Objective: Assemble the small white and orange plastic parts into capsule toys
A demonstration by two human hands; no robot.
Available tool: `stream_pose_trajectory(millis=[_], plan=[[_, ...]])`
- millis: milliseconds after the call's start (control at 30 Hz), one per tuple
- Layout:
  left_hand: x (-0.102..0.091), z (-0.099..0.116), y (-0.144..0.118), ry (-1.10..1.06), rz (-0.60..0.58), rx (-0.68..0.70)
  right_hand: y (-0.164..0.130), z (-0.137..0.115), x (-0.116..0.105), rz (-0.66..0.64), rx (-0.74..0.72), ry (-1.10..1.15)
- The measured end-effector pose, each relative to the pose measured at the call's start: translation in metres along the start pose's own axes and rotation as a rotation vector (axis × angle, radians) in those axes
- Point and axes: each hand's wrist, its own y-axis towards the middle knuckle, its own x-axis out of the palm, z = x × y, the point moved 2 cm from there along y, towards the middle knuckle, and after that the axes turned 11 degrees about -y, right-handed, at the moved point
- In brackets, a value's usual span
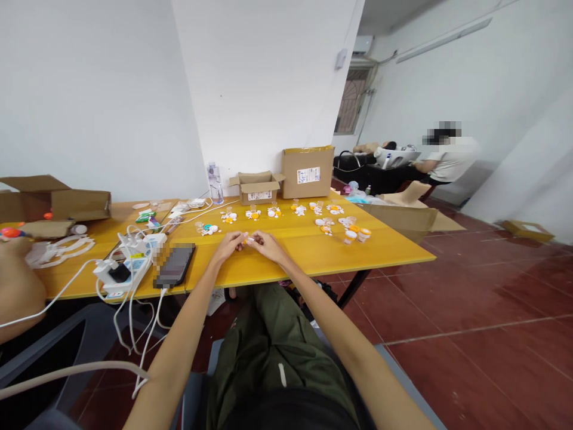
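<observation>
My left hand and my right hand meet over the near middle of the yellow table. Together they pinch a small white and orange part between their fingertips. Beyond them lie several little white and orange toy pieces in a loose row. More of these pieces and small orange-lidded cups sit to the right. A black phone lies just left of my left hand.
A power strip with white chargers and cables sits at the left. Cardboard boxes and a water bottle stand at the back. Another person's arm is at far left; a person sits far right.
</observation>
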Motion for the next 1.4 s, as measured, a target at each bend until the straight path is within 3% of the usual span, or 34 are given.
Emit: stream_pose_trajectory(millis=[1400], plan=[[-0.0003,-0.0035,0.0010,-0.001,-0.006,0.000,0.0015,0.0081,0.0029,-0.003,-0.025,-0.001]])
